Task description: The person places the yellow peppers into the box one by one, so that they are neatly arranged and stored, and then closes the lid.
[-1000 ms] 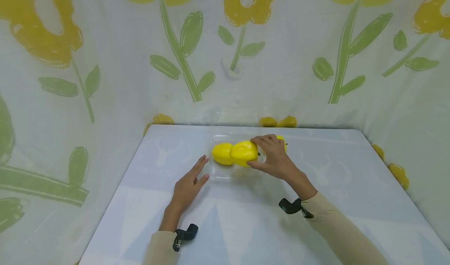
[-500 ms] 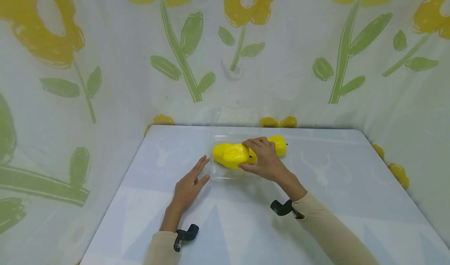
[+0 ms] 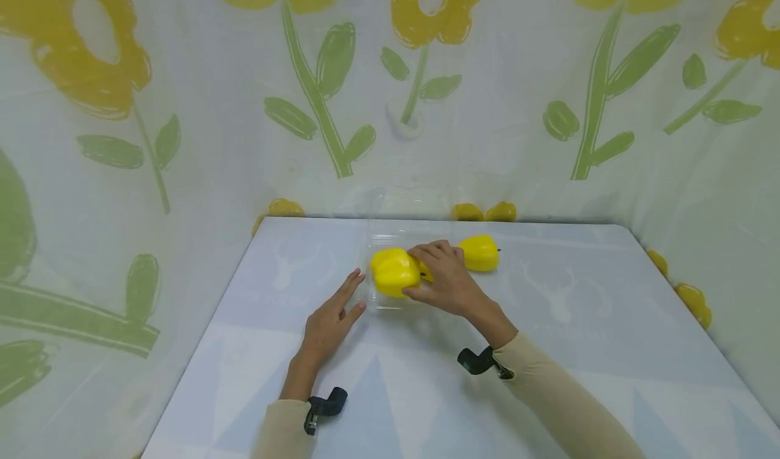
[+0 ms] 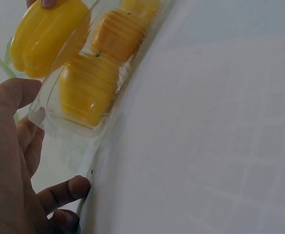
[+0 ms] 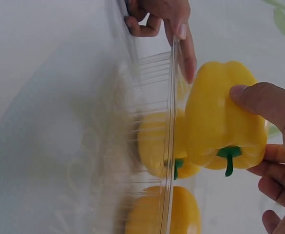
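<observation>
My right hand (image 3: 447,279) grips a yellow bell pepper (image 3: 395,271) with a green stem, thumb on one side and fingers on the other. It is held above the left part of a clear plastic container (image 5: 169,97). Through the container wall, a yellow pepper (image 4: 88,90) shows near the left end, and a second pepper (image 4: 117,36) lies farther along. My left hand (image 3: 326,327) is at the container's left end, its fingers extended and the thumb tip right at the rim.
Another yellow pepper (image 3: 479,252) lies on the white table (image 3: 579,310), right of the container and partly behind my right hand. The container's transparent lid (image 3: 411,202) stands raised at the back, near the flower-patterned curtain (image 3: 487,107).
My right hand has carried the held pepper leftward, over the pepper at the container's left end. The pepper on the table has come more into view. My left hand stays in place.
</observation>
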Demonstrator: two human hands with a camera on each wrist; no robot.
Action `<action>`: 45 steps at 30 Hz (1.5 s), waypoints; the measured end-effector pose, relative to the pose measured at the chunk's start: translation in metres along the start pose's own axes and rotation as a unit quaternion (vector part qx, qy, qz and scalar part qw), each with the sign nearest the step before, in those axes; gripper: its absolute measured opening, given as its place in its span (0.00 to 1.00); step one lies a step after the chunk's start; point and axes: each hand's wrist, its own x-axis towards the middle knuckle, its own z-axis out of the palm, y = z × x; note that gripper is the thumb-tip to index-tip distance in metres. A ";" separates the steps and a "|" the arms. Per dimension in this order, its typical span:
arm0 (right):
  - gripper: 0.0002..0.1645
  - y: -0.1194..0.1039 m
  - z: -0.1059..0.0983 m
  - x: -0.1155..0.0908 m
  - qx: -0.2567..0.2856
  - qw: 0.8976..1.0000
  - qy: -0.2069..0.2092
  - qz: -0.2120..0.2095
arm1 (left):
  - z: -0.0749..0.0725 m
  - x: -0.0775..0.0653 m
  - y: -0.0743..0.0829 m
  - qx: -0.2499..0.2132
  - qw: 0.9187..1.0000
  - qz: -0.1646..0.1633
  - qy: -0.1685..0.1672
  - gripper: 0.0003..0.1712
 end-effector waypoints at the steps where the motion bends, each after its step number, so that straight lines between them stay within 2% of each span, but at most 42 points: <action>1: 0.42 -0.001 0.001 0.001 -0.004 1.000 -0.001 0.000 | 0.000 0.000 0.000 0.001 1.000 -0.001 0.000 0.34; 9: 0.44 -0.002 0.008 0.001 -0.017 0.999 -0.025 0.015 | 0.002 -0.001 -0.001 -0.007 1.000 -0.011 -0.008 0.34; 18: 0.45 -0.002 0.015 0.000 -0.029 0.999 -0.020 0.003 | 0.002 0.003 0.000 0.007 1.000 -0.012 -0.013 0.35; 24: 0.45 -0.003 0.018 0.000 -0.032 0.999 -0.024 0.008 | 0.001 0.003 0.003 0.000 1.000 -0.014 -0.021 0.34; 31: 0.45 -0.003 0.020 0.002 -0.038 0.999 -0.029 0.018 | 0.002 0.004 0.000 0.008 1.000 -0.006 -0.013 0.35; 39: 0.46 -0.003 0.025 0.000 -0.020 0.999 -0.038 0.027 | 0.002 0.002 -0.004 0.004 1.000 -0.009 -0.016 0.35; 45: 0.40 -0.001 0.028 -0.003 -0.002 0.999 -0.033 0.027 | 0.002 0.001 -0.005 0.009 1.000 -0.004 -0.013 0.35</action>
